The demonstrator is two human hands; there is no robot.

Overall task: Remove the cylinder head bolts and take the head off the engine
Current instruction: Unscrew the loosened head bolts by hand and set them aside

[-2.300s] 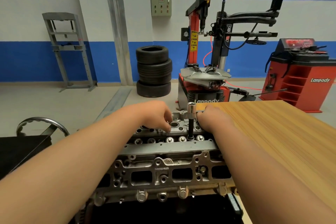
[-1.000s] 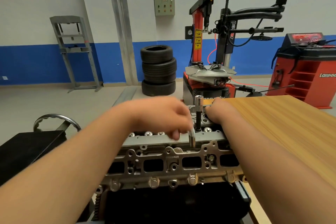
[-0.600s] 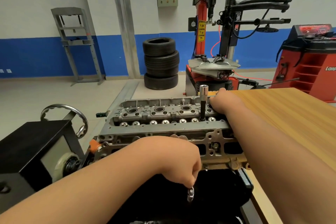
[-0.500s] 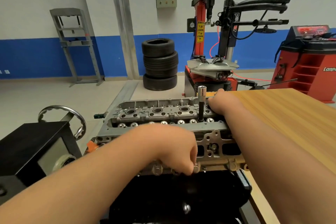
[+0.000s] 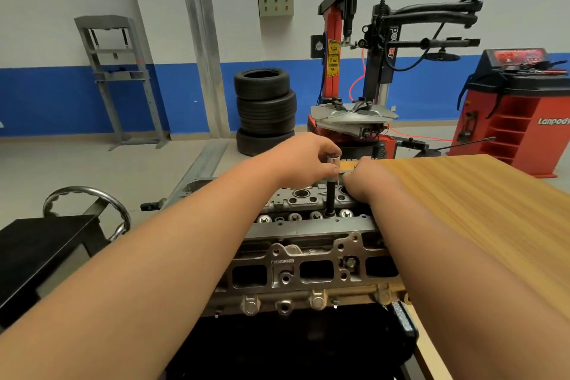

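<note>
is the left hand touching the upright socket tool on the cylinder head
Touching. The head view shows the left hand pinching the silver top of the socket tool between thumb and fingers; the tool stands upright in the cylinder head.

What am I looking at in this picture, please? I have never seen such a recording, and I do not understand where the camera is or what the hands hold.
The one picture comes from a camera worn on a person's head, looking forward and down, so you see that person's own two bare arms. There is no robot. In front lies the grey metal cylinder head of an engine, beside a wooden table. A socket tool stands upright in the head. The left hand pinches the tool's shiny top. The right hand lies just to the right of the tool with curled fingers; whether it holds anything is hidden. Behind, on the floor, stand stacked tyres, a tyre-changing machine and a red cabinet.
</note>
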